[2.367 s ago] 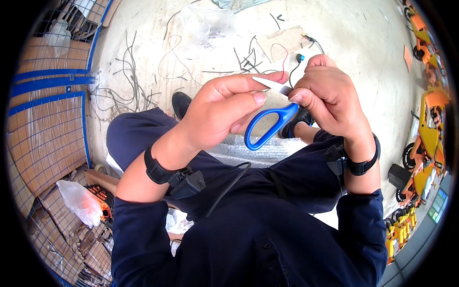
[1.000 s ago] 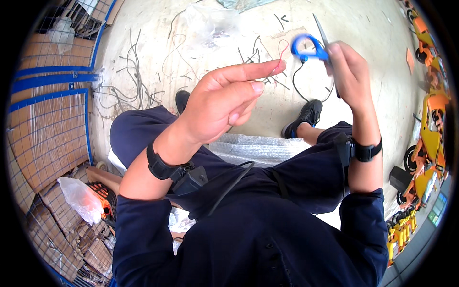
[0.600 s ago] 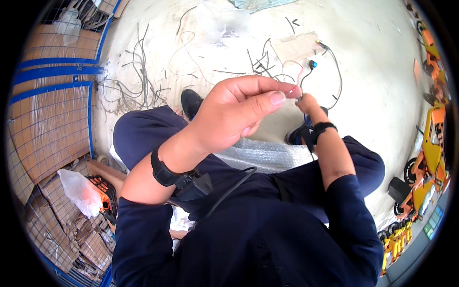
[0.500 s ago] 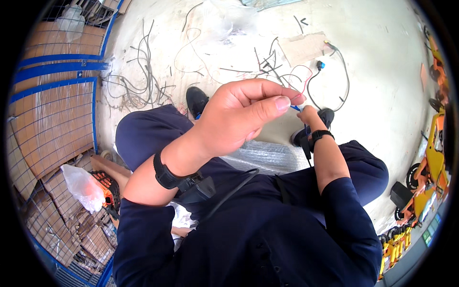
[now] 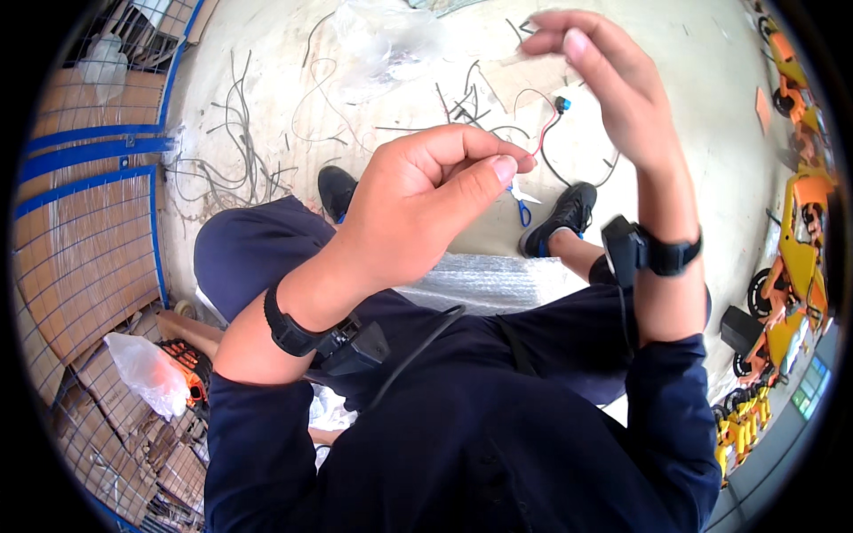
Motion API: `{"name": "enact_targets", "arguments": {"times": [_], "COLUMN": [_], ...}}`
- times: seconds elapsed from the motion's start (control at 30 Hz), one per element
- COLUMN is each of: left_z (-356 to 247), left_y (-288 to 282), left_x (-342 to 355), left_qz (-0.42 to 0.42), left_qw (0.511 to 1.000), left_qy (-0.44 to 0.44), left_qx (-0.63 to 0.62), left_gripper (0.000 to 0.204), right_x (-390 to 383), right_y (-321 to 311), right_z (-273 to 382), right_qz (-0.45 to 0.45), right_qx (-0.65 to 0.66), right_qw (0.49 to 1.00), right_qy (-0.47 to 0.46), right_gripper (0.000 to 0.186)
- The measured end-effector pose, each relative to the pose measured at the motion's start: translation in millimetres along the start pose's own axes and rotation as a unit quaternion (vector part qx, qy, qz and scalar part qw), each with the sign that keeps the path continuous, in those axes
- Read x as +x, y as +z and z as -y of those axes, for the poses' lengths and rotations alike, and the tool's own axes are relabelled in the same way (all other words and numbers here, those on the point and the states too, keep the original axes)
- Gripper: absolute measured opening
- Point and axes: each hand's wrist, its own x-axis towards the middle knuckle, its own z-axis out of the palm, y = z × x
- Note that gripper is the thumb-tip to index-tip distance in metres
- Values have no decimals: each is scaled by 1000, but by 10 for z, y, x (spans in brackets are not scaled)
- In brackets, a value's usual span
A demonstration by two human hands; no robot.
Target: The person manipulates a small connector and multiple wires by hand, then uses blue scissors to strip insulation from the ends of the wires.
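My left hand (image 5: 418, 200) is closed in a pinch over the floor between my feet. A thin red wire (image 5: 543, 133) runs up to its thumb and forefinger; the gripped end itself is hidden. Beyond the fingertips a black cable with a blue-tipped connector (image 5: 562, 104) lies curled on the floor. Just past my left hand, beside my right shoe, lies a pair of scissors (image 5: 524, 211) with blue handles. Raised at the upper right, my right hand (image 5: 622, 98) has its fingers stretched and its thumb apart, with nothing seen in it. It covers part of the black cable.
Several black cable pieces (image 5: 242, 133) lie scattered at the far left. A flat cardboard piece (image 5: 506, 80) and clear plastic film (image 5: 391, 40) are farther off. Bubble wrap (image 5: 471, 282) lies between my legs. A blue mesh cage (image 5: 80, 182) stands left; yellow-orange wheeled machines (image 5: 809, 240) line the right.
My right hand has left the floor by the scissors and risen to the upper right, its fingers now apart. My left hand keeps its pinch on the wire. The view has shifted slightly.
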Motion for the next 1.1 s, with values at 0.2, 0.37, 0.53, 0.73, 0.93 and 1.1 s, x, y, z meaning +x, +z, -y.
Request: {"name": "enact_targets", "arguments": {"times": [0.2, 0.37, 0.53, 0.73, 0.93, 1.1], "left_z": [-44, -54, 14, -45, -71, -44], "left_y": [133, 194, 182, 185, 283, 359], "left_x": [-117, -213, -183, -182, -188, -130], "left_qz": [-12, -36, -4, 6, -46, -99], "left_qw": [995, 984, 968, 956, 947, 913], "left_qy": [78, 119, 206, 191, 181, 237], "left_qx": [55, 125, 145, 222, 260, 316], "left_gripper": [16, 13, 11, 8, 4, 5], "right_x": [-580, -782, -794, -811, -838, -847], "right_y": [130, 126, 148, 140, 159, 155], "right_z": [682, 709, 815, 796, 797, 777], "right_qz": [101, 26, 49, 72, 50, 40], "right_qx": [-61, -103, -154, -216, -233, -238], "right_qw": [991, 994, 987, 969, 966, 967], "right_qy": [68, 35, -18, -92, -100, -83], "right_gripper": [14, 8, 6, 6, 6, 6]}}
